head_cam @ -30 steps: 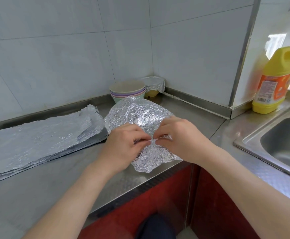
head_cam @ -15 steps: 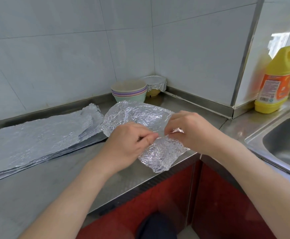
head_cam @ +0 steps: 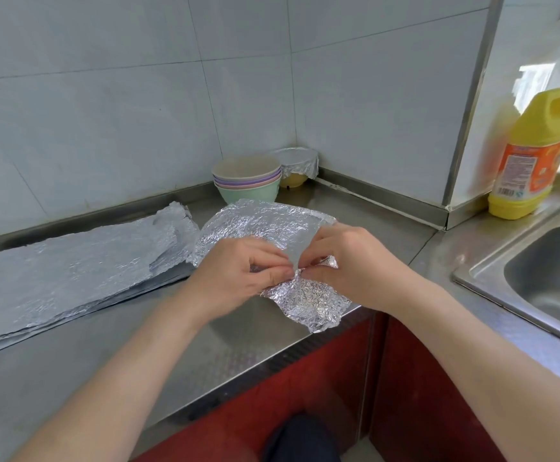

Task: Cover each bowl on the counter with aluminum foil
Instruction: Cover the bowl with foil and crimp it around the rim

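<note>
at the near edge of the counter point(head_cam: 105, 361), the left hand point(head_cam: 238, 275) and right hand point(head_cam: 355, 268) each pinch the crumpled foil sheet point(head_cam: 265, 221) between thumb and fingertips, tips almost touching, where it seems folded on itself. to open it well, i judge the pinches should be light and draw apart slowly toward nine and three o'clock, since thin foil tears at a crease. the stack of bowls point(head_cam: 247, 181), uncovered, sits at twelve o'clock from the hands, the covered bowl point(head_cam: 297, 165) at one o'clock, the foil pile point(head_cam: 72, 261) at nine.
</note>
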Tool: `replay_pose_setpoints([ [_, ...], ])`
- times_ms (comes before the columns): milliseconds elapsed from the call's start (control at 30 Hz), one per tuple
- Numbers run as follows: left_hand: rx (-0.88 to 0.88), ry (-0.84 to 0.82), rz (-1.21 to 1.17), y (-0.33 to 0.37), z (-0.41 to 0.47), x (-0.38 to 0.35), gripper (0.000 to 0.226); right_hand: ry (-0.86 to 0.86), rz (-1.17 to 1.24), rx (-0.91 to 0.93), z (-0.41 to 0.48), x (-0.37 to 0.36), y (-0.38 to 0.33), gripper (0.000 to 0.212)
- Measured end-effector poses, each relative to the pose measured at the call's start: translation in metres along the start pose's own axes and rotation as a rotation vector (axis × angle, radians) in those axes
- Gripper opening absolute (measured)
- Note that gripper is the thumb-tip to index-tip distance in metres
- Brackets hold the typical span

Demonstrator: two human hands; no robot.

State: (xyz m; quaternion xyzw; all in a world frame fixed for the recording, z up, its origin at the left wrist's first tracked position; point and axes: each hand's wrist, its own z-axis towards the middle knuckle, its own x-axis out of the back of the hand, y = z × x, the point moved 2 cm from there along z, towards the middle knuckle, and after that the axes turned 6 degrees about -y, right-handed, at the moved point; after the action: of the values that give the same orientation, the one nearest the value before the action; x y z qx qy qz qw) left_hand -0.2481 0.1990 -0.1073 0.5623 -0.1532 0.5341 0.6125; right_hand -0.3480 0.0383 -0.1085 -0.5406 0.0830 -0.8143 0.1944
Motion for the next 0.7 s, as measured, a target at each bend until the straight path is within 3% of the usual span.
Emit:
replay_pose_setpoints([
  [133,-0.038,0.074,0.056,-0.003,-0.004,-0.003,0.013,0.013,-0.03,0.031,0.004,-0.004,0.005,0.006],
  [333,-0.174,0.12,0.35,-0.002,-0.004,-0.012,0.016,-0.009,-0.036,0.039,0.004,-0.004,0.008,0.004],
  [533,-0.156,0.151,0.369,0.002,-0.002,-0.016,0.019,0.039,0.03,-0.013,0.004,0.004,0.006,0.016],
  [700,-0.126,0.166,0.376,0.005,0.001,-0.02,0.017,0.019,-0.028,-0.016,0.006,-0.006,0.001,0.006],
])
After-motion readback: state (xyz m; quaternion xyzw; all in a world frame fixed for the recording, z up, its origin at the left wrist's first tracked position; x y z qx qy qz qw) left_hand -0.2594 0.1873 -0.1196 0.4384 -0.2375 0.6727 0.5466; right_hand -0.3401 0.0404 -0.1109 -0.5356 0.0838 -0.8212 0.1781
